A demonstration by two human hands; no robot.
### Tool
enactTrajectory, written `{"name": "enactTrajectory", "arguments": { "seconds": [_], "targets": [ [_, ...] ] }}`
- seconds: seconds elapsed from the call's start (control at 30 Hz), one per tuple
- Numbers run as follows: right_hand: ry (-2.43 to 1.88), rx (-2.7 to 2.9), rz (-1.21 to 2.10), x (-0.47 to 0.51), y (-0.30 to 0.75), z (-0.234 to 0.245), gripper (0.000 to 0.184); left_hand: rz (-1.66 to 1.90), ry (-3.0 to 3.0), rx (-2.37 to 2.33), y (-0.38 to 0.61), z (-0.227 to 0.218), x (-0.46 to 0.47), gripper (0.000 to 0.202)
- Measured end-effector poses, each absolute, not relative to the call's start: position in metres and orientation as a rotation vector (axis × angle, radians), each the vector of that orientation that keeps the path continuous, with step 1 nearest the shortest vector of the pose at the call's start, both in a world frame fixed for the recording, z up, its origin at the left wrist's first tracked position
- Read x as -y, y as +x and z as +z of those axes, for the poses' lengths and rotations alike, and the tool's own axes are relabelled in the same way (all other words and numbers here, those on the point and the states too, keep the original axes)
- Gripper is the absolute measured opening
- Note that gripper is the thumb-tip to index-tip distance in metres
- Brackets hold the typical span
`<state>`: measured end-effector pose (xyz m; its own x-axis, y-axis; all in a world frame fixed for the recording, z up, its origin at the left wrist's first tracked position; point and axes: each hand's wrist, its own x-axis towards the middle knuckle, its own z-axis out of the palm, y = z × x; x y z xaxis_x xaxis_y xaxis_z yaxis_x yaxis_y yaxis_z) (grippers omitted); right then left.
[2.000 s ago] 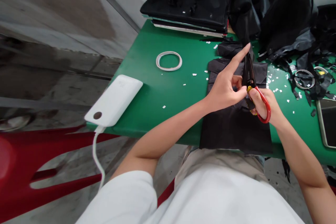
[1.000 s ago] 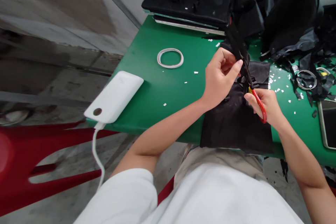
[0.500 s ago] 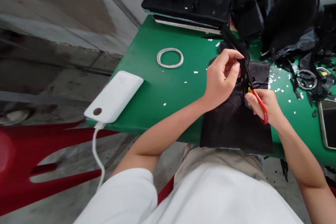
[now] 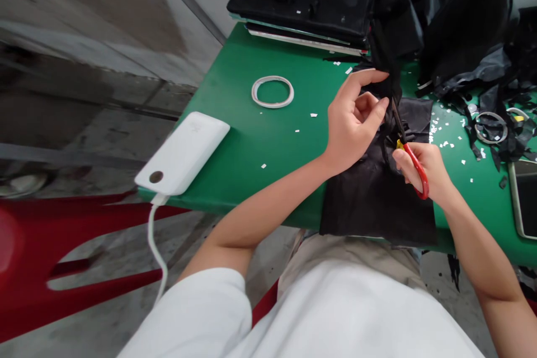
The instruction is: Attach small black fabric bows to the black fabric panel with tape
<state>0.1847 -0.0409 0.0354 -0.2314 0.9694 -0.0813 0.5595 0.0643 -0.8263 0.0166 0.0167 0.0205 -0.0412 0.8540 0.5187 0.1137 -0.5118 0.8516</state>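
Observation:
A piece of black fabric (image 4: 377, 201) lies over the near table edge, its far part bunched up. My right hand (image 4: 428, 166) is closed on red-handled scissors (image 4: 419, 170), which also show a bit of yellow at the pivot end of the handles. Their dark blades point away from me into the bunched cloth, and the tips are hard to make out against it. With thumb and fingers curled, my left hand (image 4: 350, 117) grips a dark strip of the fabric just left of the blades. A loose end of black cloth rises beyond its fingertips.
On the green table (image 4: 235, 168) are a white power bank (image 4: 184, 151) with a cable, a tape roll (image 4: 272, 92), and a phone (image 4: 524, 198) at right. Folded black fabric (image 4: 310, 5) and black scraps (image 4: 465, 28) fill the back. A red chair (image 4: 25, 268) stands left.
My left index finger has lifted slightly away from the thumb, and the cloth end beyond it has swung a little right. The scissors have hardly moved.

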Motion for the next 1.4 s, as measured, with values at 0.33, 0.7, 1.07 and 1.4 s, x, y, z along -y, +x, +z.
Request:
{"name": "enactTrajectory", "arguments": {
  "seconds": [0.33, 0.7, 1.07, 1.4],
  "targets": [
    [-1.467, 1.781, 1.182, 0.043, 0.183, 0.035, 0.065, 1.556, 1.629, -1.032, 0.016, 0.024, -0.015, 0.052],
    [-1.432, 1.801, 1.259, 0.043, 0.185, 0.031, 0.067, 1.572, 1.566, -1.011, 0.019, 0.027, -0.010, 0.054],
    [-1.253, 1.856, 1.292, 0.041, 0.187, 0.028, 0.065, 1.534, 1.629, -0.926, 0.021, 0.026, -0.003, 0.049],
    [-1.197, 1.819, 1.295, 0.041, 0.188, 0.021, 0.062, 1.505, 1.663, -0.862, 0.025, 0.029, 0.002, 0.049]
  ]
}}
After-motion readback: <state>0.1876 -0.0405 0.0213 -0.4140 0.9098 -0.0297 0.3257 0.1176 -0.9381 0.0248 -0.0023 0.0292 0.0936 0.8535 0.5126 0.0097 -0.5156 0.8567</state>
